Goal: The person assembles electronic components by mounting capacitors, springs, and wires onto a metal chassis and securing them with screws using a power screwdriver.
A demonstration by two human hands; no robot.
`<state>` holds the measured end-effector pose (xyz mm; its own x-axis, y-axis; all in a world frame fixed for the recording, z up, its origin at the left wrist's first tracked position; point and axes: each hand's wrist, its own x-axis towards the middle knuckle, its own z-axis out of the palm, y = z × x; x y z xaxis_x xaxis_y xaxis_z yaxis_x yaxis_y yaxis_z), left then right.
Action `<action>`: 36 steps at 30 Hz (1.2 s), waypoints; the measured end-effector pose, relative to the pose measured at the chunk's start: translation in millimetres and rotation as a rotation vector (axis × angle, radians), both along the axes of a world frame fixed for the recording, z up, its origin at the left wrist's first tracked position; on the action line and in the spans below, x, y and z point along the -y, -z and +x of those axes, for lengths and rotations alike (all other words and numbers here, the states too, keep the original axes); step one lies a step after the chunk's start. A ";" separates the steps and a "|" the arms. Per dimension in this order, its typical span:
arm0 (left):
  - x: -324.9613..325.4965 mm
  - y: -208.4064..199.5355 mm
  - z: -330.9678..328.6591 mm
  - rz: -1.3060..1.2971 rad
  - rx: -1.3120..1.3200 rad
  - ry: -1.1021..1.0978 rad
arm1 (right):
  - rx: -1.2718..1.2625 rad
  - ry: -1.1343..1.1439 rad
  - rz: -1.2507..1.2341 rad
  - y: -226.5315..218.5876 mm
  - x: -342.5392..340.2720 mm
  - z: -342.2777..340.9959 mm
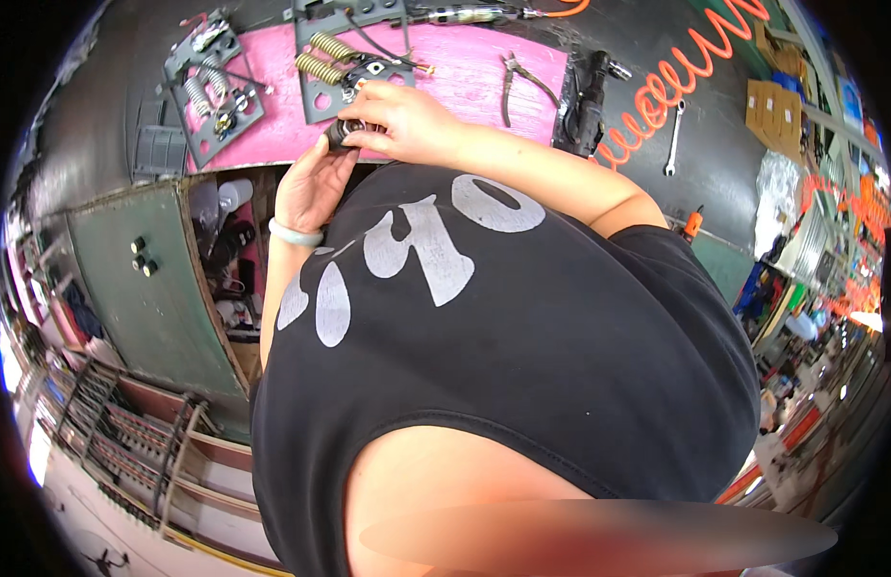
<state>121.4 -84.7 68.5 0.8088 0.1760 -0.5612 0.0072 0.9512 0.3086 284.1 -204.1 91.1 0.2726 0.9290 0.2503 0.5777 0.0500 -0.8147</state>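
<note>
A small dark cylindrical part sits between my hands at the near edge of the pink mat; its exact kind is unclear. My left hand, with a pale bracelet at the wrist, has its fingertips closed around the part's near end. From the right, my right hand grips its other side with curled fingers. Just beyond my hands lies a grey metal bracket carrying a pair of brass-coloured springs and cables. A second bracket with silvery springs rests to the left.
Cutting pliers lie on the mat's right part, beside a black air ratchet. Farther right are an orange coiled hose and a combination wrench. At the left, an open drawer or compartment holds assorted items.
</note>
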 end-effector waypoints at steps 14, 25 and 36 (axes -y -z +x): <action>7.4 -11.4 37.2 0.191 0.079 -0.065 | 0.041 0.370 -0.235 8.1 9.0 14.8; 12.3 -8.5 35.1 0.182 0.100 -0.163 | 0.006 0.152 -0.090 -4.6 7.8 21.1; -8.9 -14.4 -9.4 0.004 0.049 -0.348 | -0.031 -0.020 -0.121 -4.0 -26.6 -13.5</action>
